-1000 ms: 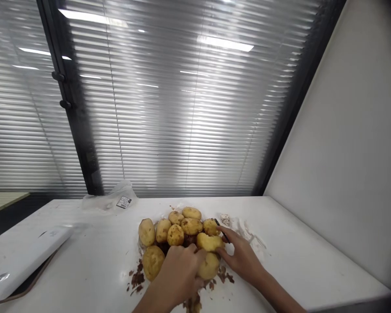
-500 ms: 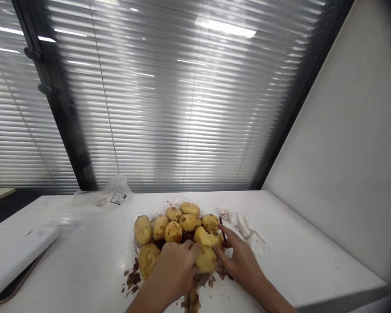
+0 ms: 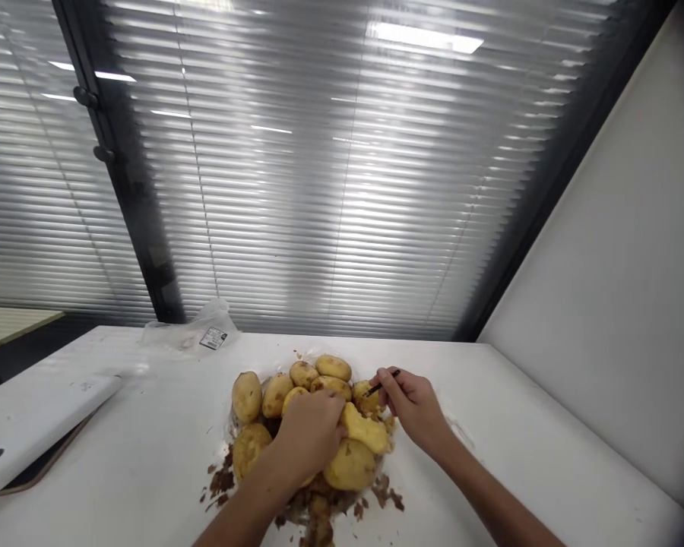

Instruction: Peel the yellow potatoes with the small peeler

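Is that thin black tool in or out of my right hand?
In: the right hand's thumb and fingers pinch the black tool, one end near a potato.

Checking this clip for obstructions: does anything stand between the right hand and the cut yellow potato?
Nothing visible stands between the right hand and the cut yellow potato; the left hand is at its left end.

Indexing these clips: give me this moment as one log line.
left hand: against carved potato | right hand: pinching slim dark tool | around: other potatoes, brown scraps
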{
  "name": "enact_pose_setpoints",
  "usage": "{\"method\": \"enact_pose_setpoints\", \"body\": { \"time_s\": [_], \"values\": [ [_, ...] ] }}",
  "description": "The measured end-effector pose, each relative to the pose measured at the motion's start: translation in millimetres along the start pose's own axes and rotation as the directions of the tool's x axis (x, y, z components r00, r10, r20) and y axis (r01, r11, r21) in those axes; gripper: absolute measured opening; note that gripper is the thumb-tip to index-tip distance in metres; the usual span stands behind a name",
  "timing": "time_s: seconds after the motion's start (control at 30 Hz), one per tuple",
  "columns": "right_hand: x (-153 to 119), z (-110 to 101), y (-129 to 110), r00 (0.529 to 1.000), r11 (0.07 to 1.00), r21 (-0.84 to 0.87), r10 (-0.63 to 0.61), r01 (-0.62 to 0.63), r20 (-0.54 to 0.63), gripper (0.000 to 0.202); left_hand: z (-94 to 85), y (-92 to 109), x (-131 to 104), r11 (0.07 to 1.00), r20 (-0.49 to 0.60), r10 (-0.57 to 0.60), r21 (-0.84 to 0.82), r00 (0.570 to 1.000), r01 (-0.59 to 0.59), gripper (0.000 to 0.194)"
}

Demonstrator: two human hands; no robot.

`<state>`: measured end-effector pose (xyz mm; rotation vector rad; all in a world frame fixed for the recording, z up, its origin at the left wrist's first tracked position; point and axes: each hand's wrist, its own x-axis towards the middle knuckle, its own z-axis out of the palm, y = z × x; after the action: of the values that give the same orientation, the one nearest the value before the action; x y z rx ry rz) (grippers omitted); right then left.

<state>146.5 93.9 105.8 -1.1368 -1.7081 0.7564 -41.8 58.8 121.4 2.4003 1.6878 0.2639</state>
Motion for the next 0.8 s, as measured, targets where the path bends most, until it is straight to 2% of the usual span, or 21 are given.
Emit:
{"method": "enact_pose_setpoints", "body": {
  "time_s": [0.13,0.27,0.47,0.53,0.63,0.73,0.77,0.8],
  "values": [
    [6.7,15.7,19.7,0.990,0.981,0.152,0.111,-0.122,0.084,0.057,-1.8,-2.6,9.9,0.999,0.024,0.037,-0.012,0.999,-0.036,0.018],
    [3.7,19.9,33.9,0.974,0.944,0.254,0.182,-0.212,0.138,0.057,-7.1,-5.7,12.3,0.998,0.050,0.056,-0.039,0.997,-0.054,0.011],
    [-1.9,18.9,37.9,0.953,0.928,0.289,0.163,-0.236,0.257,0.052,-5.0,-11.5,16.5,0.994,0.068,0.059,-0.099,0.996,-0.052,0.024],
    [-1.5,16.5,36.4,0.958,0.923,0.303,0.172,-0.238,0.231,0.053,-5.8,-12.9,15.5,0.992,0.068,0.052,-0.120,0.996,-0.044,0.024],
    [0.8,9.2,32.5,0.973,0.914,0.336,0.204,-0.228,0.106,0.055,-11.1,-7.5,8.4,0.989,0.046,0.030,-0.145,0.998,-0.023,0.028],
    [3.5,2.2,31.1,0.980,0.915,0.357,0.200,-0.185,-0.004,0.053,-13.1,14.5,-1.3,0.994,0.036,-0.024,-0.108,0.999,0.028,0.024],
    [4.4,1.0,32.0,0.981,0.918,0.356,0.193,-0.172,-0.024,0.052,-11.3,25.3,-3.6,0.997,0.055,-0.052,-0.054,0.997,0.055,0.024],
    [5.3,0.5,33.2,0.981,0.922,0.352,0.188,-0.162,-0.041,0.051,-8.2,36.9,-4.9,1.000,0.099,-0.027,-0.009,0.995,0.028,0.025]
  ]
}}
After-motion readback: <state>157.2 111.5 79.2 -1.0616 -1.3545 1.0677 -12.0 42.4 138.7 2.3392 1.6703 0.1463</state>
